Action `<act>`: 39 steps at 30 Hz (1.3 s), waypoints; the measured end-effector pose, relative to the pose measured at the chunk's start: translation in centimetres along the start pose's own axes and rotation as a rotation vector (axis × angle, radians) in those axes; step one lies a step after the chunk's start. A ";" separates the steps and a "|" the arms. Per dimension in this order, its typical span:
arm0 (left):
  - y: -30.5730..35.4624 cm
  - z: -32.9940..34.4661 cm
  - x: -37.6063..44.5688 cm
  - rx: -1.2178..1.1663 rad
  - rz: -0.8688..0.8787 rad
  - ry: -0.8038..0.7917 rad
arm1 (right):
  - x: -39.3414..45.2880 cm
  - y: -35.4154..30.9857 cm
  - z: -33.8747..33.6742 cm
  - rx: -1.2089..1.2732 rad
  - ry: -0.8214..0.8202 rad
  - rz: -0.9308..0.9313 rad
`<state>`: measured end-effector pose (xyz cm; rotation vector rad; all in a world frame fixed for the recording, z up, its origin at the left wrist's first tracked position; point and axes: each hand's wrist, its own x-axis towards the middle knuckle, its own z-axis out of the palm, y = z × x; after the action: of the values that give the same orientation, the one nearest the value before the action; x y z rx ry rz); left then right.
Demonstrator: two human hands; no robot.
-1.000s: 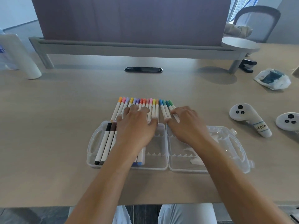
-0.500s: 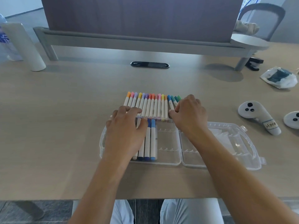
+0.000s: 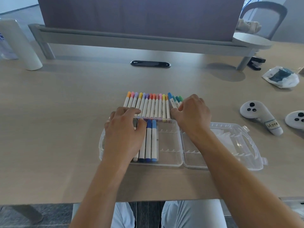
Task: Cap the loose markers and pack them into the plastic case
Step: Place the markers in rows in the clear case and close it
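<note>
A clear plastic case (image 3: 169,163) lies open near the table's front edge, its empty lid half (image 3: 243,145) to the right. Two blue-capped markers (image 3: 151,142) and a few others lie in the left half, partly hidden by my left hand (image 3: 123,134). That hand rests flat on them, its fingertips touching the near ends of a row of capped markers (image 3: 153,106) just behind the case. My right hand (image 3: 192,114) is curled at the row's right end, pinching a blue marker (image 3: 171,98) beside the green ones (image 3: 178,99).
Two white controllers (image 3: 258,116) (image 3: 296,119) lie to the right of the case. A white cylinder (image 3: 21,46) stands far left. A grey divider rail (image 3: 131,40) spans the back, with a black cable slot (image 3: 150,64) before it. A crumpled plastic bag (image 3: 281,78) lies far right.
My left hand drew back and left over the case, uncovering the blue markers in it. My right hand slid to the row's right end and closed on the blue marker.
</note>
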<state>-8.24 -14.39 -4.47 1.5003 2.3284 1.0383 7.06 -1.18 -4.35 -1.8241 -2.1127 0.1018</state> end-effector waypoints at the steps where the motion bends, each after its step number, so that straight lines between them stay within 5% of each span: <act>1: 0.1 0.0 -0.1 0.000 0.002 -0.003 | 0.0 0.1 -0.1 0.019 0.003 0.006; 11: 4.7 2.2 0.8 0.031 0.115 -0.025 | -1.1 3.9 -3.7 0.147 -0.013 0.076; 24: 10.4 9.6 6.7 0.379 0.257 -0.214 | -1.2 10.9 -4.8 0.307 -0.043 0.124; 39: 12.6 13.0 7.7 0.583 0.199 -0.131 | -2.1 12.6 -4.1 0.376 -0.028 0.101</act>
<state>3.72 1.16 -4.40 1.9544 2.5504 0.2716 20.47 -1.78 -4.40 -1.7058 -1.8636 0.5150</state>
